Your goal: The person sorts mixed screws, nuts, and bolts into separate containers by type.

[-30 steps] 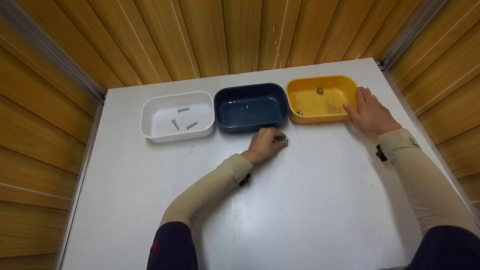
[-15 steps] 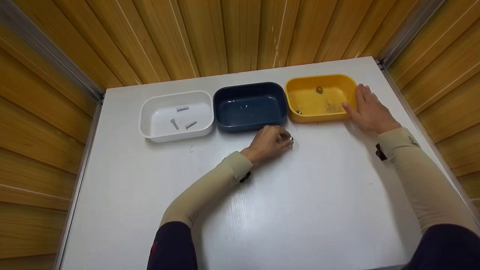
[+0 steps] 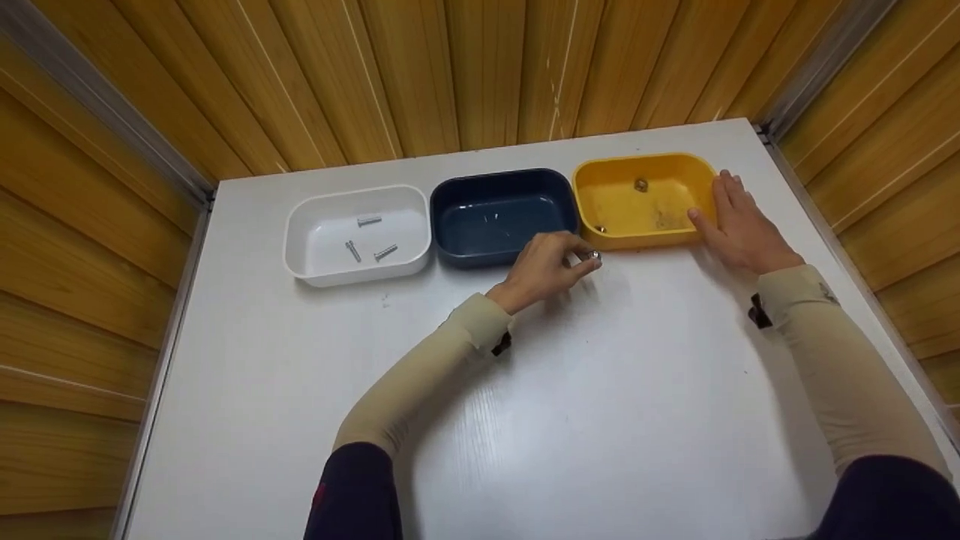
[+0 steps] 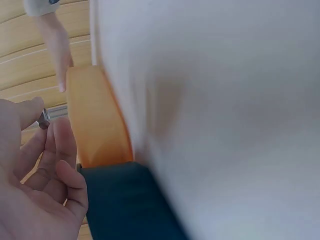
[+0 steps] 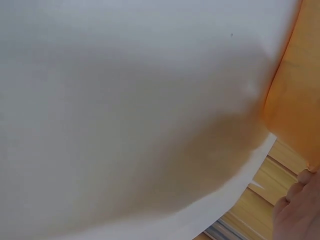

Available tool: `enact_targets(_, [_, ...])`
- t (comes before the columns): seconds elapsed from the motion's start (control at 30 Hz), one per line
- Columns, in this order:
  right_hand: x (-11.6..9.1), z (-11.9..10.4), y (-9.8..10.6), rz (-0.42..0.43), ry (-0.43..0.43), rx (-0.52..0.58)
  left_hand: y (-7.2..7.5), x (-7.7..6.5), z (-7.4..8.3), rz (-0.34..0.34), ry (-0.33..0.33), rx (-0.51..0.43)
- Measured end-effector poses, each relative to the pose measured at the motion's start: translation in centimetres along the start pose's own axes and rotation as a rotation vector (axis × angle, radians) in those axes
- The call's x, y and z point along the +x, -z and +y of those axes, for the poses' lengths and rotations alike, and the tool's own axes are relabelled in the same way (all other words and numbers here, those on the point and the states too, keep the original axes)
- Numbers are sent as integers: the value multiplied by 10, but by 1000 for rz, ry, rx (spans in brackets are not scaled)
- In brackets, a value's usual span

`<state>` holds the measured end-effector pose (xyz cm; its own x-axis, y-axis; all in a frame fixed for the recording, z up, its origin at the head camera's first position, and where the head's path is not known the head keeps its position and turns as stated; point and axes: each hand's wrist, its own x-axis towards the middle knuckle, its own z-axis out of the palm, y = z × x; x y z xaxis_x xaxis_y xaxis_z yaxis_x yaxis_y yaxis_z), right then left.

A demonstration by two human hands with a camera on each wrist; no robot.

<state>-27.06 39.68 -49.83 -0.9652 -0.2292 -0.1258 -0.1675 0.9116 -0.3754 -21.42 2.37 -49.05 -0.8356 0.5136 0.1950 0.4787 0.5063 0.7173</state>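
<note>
My left hand (image 3: 546, 268) pinches a small shiny metal nut (image 3: 595, 256) between thumb and fingertips, just in front of the corner where the navy tray and the yellow tray (image 3: 637, 240) meet. In the left wrist view the nut (image 4: 44, 119) shows at the thumb tip, above the level of the table. Two small metal nuts lie inside the yellow tray, one nut (image 3: 641, 184) near the back and the other at the front left corner. Flat against that tray's right end rests my right hand (image 3: 746, 229), its fingers straight and its thumb at the rim.
The navy tray (image 3: 504, 259) stands in the middle of the row, touching the yellow one. Left of it, a white tray (image 3: 360, 274) holds three bolts, one bolt (image 3: 369, 221) near the back. Wood-patterned walls (image 3: 480, 67) close in the white table (image 3: 480, 420).
My left hand has risen from the table with the nut and moved right and away from me, toward the yellow tray. The right hand stays at that tray's end.
</note>
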Motion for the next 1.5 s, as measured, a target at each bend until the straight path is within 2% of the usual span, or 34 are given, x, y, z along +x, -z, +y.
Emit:
enact_targets(0.37, [-5,2,0,-15,-49,80,4,12,9,0,-29,42])
enact_targets(0.53, [-6,2,4,-34,-44,77,6,15,11,-12,-28,59])
enact_targets(0.73, [-6,2,3,-44,-38,62,8,26,13,-4,-38,68])
enact_targets(1.07, [-8,2,-3,-27,-12,51,4,45,20,8,-5,107])
enact_targets(1.5, [-7,1,1,-17,14,40,5,67,27,9,16,142])
